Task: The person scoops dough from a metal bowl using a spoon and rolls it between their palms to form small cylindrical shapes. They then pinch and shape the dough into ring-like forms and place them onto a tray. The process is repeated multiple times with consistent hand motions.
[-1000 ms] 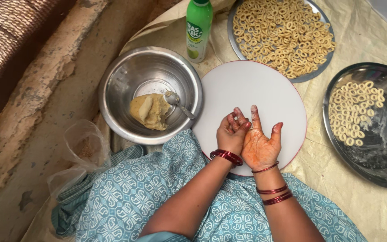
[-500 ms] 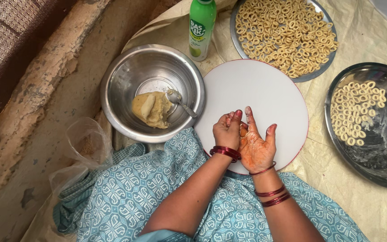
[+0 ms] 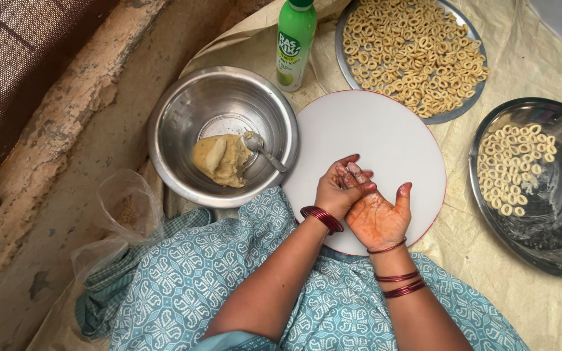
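Behind the round white board [image 3: 385,130] stands an upright green plastic bottle [image 3: 295,40] with a green-and-white label, between a steel bowl [image 3: 183,110] holding a lump of tan dough [image 3: 219,159] and a spoon [image 3: 265,151], and a flat steel tray [image 3: 466,107] covered with pale dough rings [image 3: 411,52]. Over the board's near edge, the left hand [image 3: 336,188] presses flat on the upturned right hand [image 3: 377,218], fingers together; anything between the palms is hidden. A deeper steel pan [image 3: 554,253] with more rings sits at right; a clear plastic bag [image 3: 125,208] lies at left.
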